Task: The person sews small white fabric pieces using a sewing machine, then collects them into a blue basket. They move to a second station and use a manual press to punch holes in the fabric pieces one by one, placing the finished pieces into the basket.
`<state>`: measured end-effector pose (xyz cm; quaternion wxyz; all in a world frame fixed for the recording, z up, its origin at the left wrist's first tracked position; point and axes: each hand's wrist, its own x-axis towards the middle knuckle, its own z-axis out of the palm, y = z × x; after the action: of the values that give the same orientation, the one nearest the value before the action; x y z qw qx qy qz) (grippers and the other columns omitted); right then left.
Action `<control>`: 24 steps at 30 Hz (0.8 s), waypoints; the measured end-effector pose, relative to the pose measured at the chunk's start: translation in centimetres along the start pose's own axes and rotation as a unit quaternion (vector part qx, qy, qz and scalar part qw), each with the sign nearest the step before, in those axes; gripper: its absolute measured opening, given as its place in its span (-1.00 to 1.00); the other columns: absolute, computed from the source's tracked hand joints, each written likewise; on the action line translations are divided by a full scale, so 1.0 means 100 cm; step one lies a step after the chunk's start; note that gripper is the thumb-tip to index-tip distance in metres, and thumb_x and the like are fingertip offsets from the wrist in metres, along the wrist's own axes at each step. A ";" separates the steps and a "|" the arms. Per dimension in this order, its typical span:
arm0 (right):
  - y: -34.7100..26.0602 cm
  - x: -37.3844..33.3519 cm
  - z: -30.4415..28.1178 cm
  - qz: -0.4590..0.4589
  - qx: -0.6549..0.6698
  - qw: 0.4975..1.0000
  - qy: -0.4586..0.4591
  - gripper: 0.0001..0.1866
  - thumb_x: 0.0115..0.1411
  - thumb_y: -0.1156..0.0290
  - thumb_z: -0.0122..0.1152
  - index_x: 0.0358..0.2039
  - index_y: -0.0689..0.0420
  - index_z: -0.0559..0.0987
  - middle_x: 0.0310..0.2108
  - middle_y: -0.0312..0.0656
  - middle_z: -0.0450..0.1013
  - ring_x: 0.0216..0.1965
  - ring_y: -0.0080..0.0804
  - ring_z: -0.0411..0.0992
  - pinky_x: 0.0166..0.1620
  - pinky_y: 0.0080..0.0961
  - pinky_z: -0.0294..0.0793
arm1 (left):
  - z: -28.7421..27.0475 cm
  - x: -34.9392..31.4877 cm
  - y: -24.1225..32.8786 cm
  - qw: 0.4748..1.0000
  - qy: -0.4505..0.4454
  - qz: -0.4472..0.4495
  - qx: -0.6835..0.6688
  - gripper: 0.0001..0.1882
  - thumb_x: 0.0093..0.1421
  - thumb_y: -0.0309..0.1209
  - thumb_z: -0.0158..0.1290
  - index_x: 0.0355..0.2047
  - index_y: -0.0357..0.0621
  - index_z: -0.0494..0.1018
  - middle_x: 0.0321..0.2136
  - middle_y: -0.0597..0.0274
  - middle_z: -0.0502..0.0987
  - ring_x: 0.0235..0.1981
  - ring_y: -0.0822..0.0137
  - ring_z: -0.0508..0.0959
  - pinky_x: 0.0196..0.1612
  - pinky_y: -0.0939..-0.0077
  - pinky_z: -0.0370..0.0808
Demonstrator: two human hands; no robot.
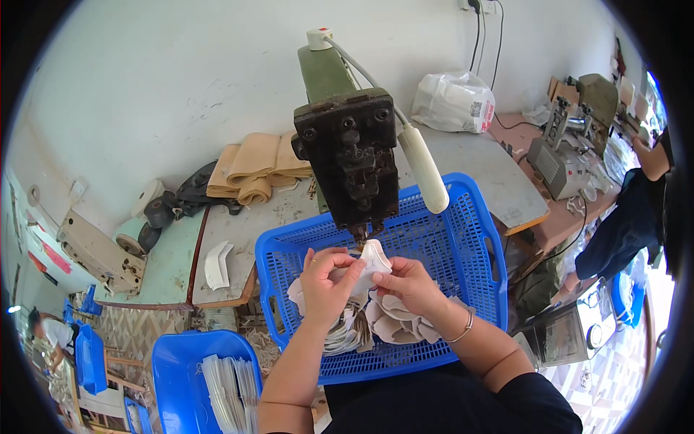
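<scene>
Both hands (327,281) (406,283) pinch white piece (374,258) under machine head (348,155), over blue basket (463,246)

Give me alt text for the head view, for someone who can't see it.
Both hands, left hand and right hand, hold a white moulded mask piece under the head of a dark green machine, above a blue plastic basket with more white pieces. A second blue bin of white pieces sits lower left; another person works at right.
</scene>
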<state>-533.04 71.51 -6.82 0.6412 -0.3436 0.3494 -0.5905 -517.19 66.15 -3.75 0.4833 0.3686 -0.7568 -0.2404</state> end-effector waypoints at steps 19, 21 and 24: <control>0.003 -0.003 -0.004 -0.026 0.043 0.999 0.003 -0.82 0.08 0.45 0.19 -0.30 0.24 0.50 -0.38 -0.23 0.46 -0.40 -0.59 0.43 -0.32 -0.66 0.46 | 0.012 -0.014 -0.002 0.988 0.037 -0.103 -0.111 -0.85 -0.03 -0.38 0.18 -0.54 -0.18 0.48 -0.55 0.27 0.52 -0.46 0.44 0.48 -0.18 0.43 0.33; 0.000 -0.003 -0.006 -0.036 0.048 0.998 0.008 -0.83 0.08 0.45 0.18 -0.31 0.24 0.50 -0.39 -0.23 0.46 -0.39 -0.58 0.43 -0.31 -0.64 0.46 | 0.014 -0.013 -0.002 0.981 0.027 -0.125 -0.142 -0.84 -0.01 -0.38 0.18 -0.50 -0.21 0.49 -0.55 0.30 0.51 -0.47 0.49 0.45 -0.30 0.57 0.34; -0.007 -0.002 -0.011 -0.045 0.042 0.998 0.015 -0.82 0.09 0.43 0.17 -0.33 0.25 0.50 -0.39 -0.23 0.46 -0.39 -0.55 0.43 -0.31 -0.60 0.47 | 0.018 -0.008 0.000 0.964 0.003 -0.171 -0.202 -0.82 0.01 -0.37 0.17 -0.46 -0.24 0.49 -0.55 0.34 0.49 -0.49 0.56 0.41 -0.40 0.70 0.32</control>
<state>-534.32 71.62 -6.76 0.6226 -0.3230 0.3184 -0.6376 -518.57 66.79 -4.96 0.5016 0.3874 -0.6170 -0.4665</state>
